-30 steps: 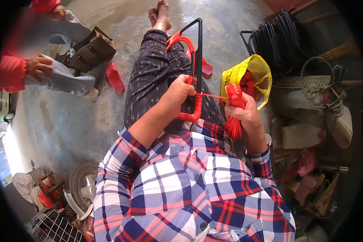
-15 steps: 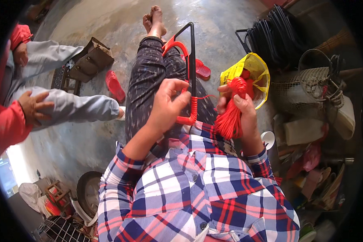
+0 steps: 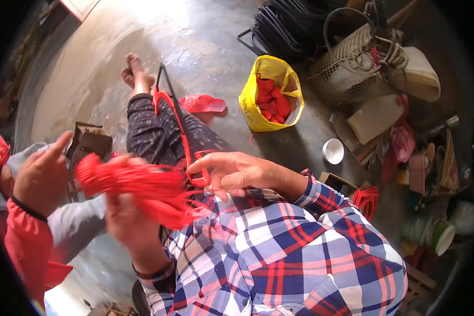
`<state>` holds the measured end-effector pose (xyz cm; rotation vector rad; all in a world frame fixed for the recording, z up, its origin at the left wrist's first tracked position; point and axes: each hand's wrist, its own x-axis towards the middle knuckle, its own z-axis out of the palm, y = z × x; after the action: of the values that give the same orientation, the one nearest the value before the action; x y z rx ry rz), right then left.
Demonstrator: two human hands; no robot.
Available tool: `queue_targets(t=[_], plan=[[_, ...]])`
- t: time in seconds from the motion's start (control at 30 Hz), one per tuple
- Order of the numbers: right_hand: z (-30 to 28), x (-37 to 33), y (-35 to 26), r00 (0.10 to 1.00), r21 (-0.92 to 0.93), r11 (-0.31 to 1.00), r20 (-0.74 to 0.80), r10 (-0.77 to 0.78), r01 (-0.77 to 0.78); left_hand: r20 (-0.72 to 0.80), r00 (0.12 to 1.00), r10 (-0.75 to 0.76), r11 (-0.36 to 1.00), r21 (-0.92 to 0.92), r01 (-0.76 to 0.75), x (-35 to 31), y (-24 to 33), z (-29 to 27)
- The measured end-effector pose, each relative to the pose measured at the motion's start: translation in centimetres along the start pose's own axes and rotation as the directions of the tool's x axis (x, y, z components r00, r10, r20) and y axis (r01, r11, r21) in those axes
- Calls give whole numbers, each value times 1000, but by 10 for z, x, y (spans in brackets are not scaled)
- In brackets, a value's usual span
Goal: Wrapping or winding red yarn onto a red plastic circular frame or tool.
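Note:
In my left hand (image 3: pixel 129 221) is a bundle of red cord (image 3: pixel 142 184), blurred by motion; the fingers close round its underside. A black metal frame (image 3: pixel 167 84), with red cord wound on parts of it, lies along my legs. My right hand (image 3: pixel 242 171) is at the frame's near, red-wrapped end, right of the bundle. Its fingers are apart, with the index finger against the wrapped corner and the thumb clear of it. Loose strands of cord trail between the bundle and my shirt.
To the left a person's hand (image 3: pixel 42 179) is raised near the bundle. A yellow bag (image 3: pixel 253 108) of red bundles stands ahead, with stacked black frames (image 3: pixel 284 29) beyond. A white cup (image 3: pixel 333 151), wire basket (image 3: pixel 347 68) and red cord coil (image 3: pixel 365 203) are at right.
The red bundle has passed from my right hand to my left and moved left. My right hand has come to the frame. The view has turned rightward, and the other person's hand has risen.

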<state>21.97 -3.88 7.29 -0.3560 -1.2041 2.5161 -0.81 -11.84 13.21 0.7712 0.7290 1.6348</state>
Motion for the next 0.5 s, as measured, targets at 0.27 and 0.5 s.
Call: queue_targets(t=[0.27,0.5], plan=[[-46,-7,7,975,191,962,-146,-171,197,373,791,484,199,834,-515,15,16,-52],[-57,36,45,912,-905,425,-196,-361,-26,213,929,-304,-312,899,-308,3,-49,-31]])
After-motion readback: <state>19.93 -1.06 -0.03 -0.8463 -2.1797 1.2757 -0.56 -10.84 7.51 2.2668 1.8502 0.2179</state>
